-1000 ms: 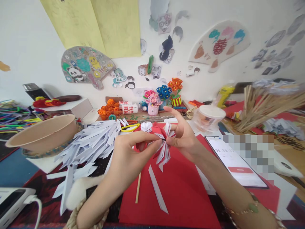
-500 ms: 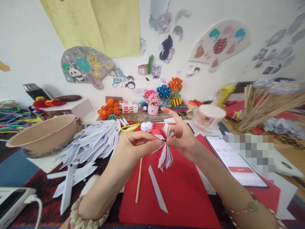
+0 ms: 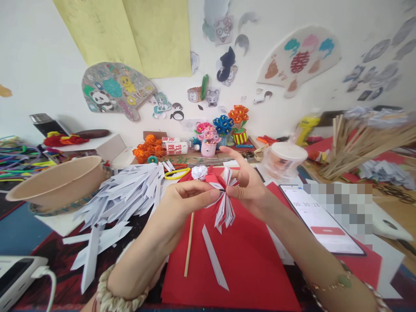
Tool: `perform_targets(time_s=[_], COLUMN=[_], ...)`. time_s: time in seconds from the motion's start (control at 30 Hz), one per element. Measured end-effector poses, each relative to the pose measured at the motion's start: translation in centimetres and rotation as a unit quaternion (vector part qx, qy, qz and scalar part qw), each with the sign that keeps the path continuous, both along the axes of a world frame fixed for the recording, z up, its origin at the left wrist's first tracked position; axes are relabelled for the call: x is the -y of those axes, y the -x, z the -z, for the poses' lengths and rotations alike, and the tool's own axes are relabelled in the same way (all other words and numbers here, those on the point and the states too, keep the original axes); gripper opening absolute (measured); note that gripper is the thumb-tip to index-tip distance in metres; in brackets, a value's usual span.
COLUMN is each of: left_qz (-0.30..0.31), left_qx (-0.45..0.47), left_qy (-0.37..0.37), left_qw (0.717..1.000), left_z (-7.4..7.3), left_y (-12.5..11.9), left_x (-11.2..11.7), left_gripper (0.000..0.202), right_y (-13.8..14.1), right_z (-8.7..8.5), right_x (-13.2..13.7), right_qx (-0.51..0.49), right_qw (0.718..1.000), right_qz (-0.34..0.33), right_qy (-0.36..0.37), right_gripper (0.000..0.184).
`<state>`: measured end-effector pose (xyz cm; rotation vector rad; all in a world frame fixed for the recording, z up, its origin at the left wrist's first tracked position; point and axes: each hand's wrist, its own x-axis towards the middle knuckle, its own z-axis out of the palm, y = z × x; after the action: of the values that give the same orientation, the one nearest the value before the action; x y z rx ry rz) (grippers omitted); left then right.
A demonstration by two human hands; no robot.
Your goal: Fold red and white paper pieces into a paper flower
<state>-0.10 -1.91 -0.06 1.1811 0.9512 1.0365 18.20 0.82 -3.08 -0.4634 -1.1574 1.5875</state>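
Between my two hands is a bundle of folded red and white paper strips (image 3: 225, 213), drawn in at its middle and fanned out above and below. A small dark band shows at that narrow middle. My left hand (image 3: 185, 201) pinches it from the left with thumb and fingers. From the other side my right hand (image 3: 247, 184) grips it by thumb and fingers, its index finger raised. Below lie red paper sheets (image 3: 250, 260), with a thin wooden stick (image 3: 189, 247) and one folded white strip (image 3: 215, 258) on them.
A heap of white folded strips (image 3: 126, 190) lies left, beside a tan bowl (image 3: 58, 177). Yellow-handled scissors (image 3: 177, 174) and a crumpled white paper ball (image 3: 199, 173) sit behind my hands. At right are a phone (image 3: 325, 221), a lidded tub (image 3: 287, 156) and wooden sticks (image 3: 360, 147).
Both hands keep their hold on the paper bundle with hardly any movement. The phone's timer has advanced by a second, and the view has shifted very slightly.
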Motion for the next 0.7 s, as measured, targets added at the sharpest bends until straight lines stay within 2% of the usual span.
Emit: perform_targets(time_s=[0.13,0.33,0.53,0.7], left_qz=[0.001,-0.015,-0.067,-0.018], left_qx=[-0.023,-0.098,-0.108,-0.054], left_qy=[-0.004,-0.035,-0.083,-0.036], left_qw=[1.0,0.994,0.988,0.998], left_z=[0.1,0.3,1.2,0.9], left_y=[0.4,0.4,0.3,0.5], left_x=[-0.6,-1.1,-1.5,-1.7], left_gripper=[0.019,0.038,0.034,0.035], right_y=[0.1,0.4,0.6,0.8], right_z=[0.2,1.0,1.3,1.4], right_x=[-0.3,-0.6,-0.9,-1.0], right_qx=[0.002,0.015,0.043,0.037], right_qw=[0.999,0.996,0.995,0.994], right_qz=[0.032,0.082,0.084,0.097], right_qy=[-0.005,-0.022,-0.023,-0.021], right_gripper=[0.096,0.091,0.091,0.09])
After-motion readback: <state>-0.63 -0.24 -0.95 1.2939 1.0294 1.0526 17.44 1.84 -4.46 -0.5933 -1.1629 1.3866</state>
